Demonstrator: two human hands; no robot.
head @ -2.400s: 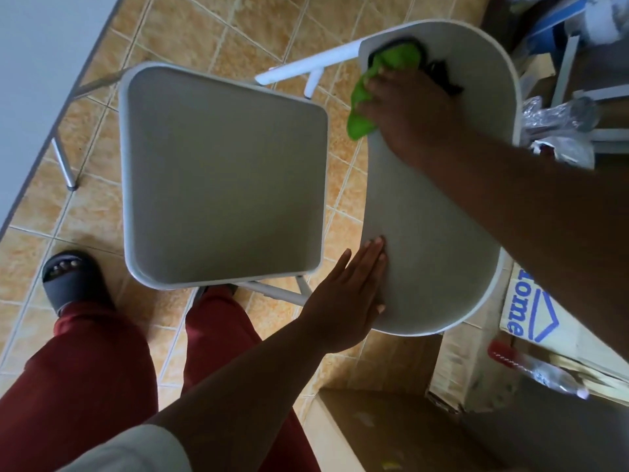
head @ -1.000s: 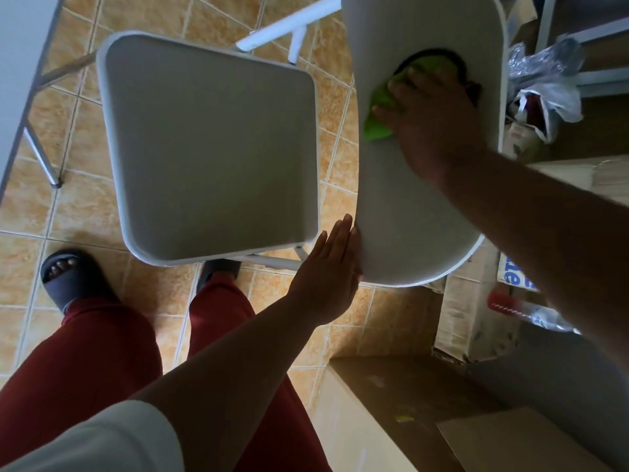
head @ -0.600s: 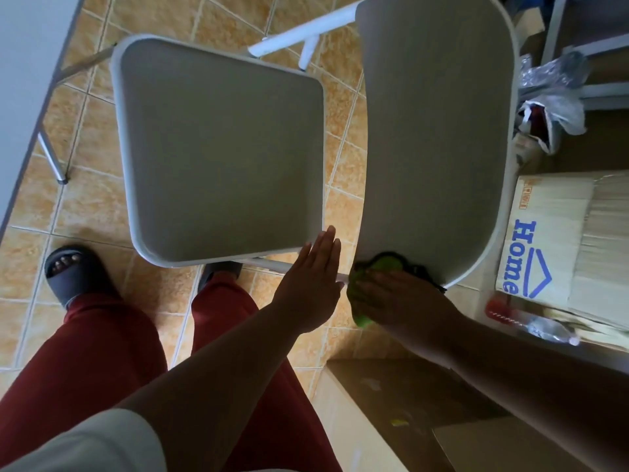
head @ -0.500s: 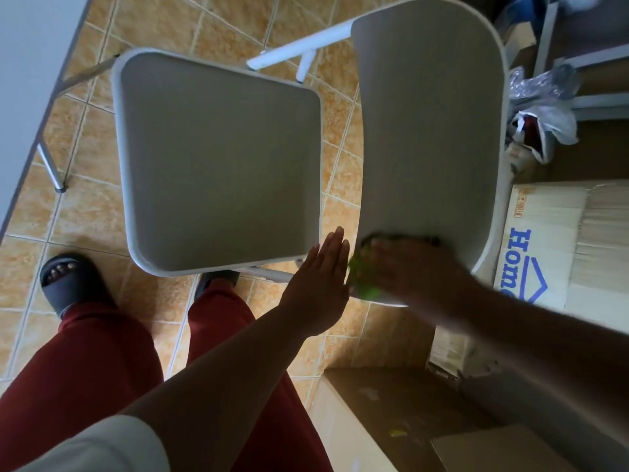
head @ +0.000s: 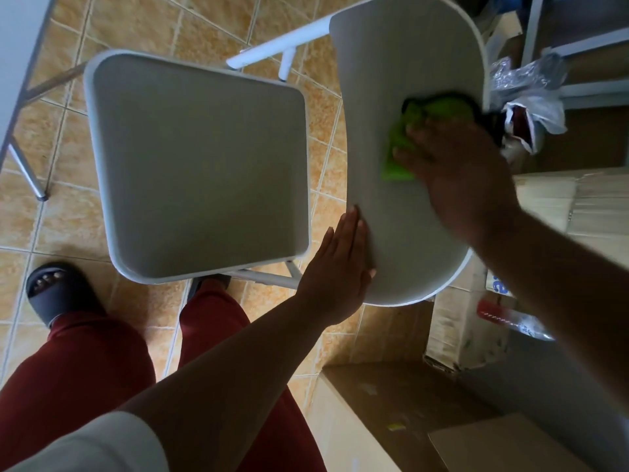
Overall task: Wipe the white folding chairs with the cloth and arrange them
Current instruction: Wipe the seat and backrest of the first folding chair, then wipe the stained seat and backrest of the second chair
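A white folding chair stands open below me on the tiled floor, its square seat (head: 200, 168) to the left and its rounded backrest (head: 401, 63) to the right. My right hand (head: 456, 172) presses a bright green cloth (head: 405, 137) with a dark edge flat against the middle of the backrest. My left hand (head: 337, 267) lies flat, fingers together, against the backrest's lower left edge and holds nothing. The chair's white frame tube (head: 272, 46) shows above the seat.
Cardboard boxes (head: 452, 338) crowd the floor at right and lower right. Crumpled plastic bags (head: 531, 97) lie past the backrest. A table edge and its metal leg (head: 25, 172) run along the left. My red trousers and a dark sandal (head: 58, 291) are below the seat.
My right hand has swept the green cloth from the backrest's near bottom edge back up to its middle. My left hand stays braced against the backrest's edge.
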